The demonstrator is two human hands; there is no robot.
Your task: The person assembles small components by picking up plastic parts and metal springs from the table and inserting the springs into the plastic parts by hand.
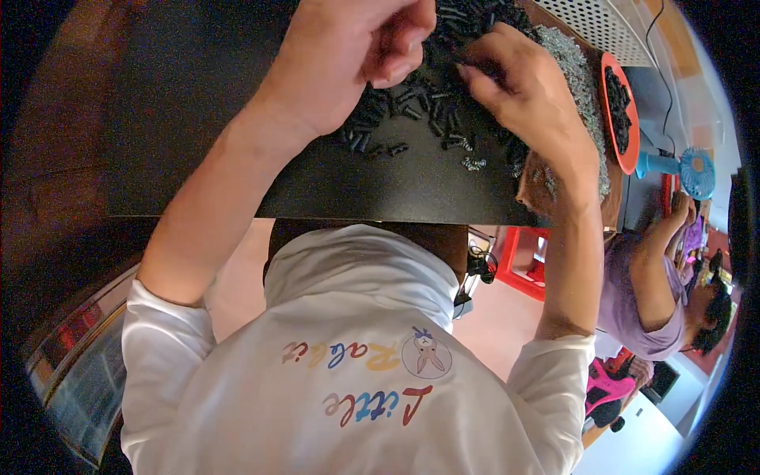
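1. A heap of small dark cylindrical screws (431, 95) lay on the matte black bench (237, 158) – short, ribbed, some silvery – beside a glittery grey mass (582, 87).
2. The heap ran off the top edge; what the fingers pinched could not be made out.
3. The left hand (356, 55) was curled, fingers clenched over the heap; the right hand (522, 87) reached in, fingertips pressed among the screws.

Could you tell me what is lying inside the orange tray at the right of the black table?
The orange tray holds a heap of small dark pieces, much like those under the hands. It is seen nearly edge-on, so its floor and anything beneath the heap stay hidden.
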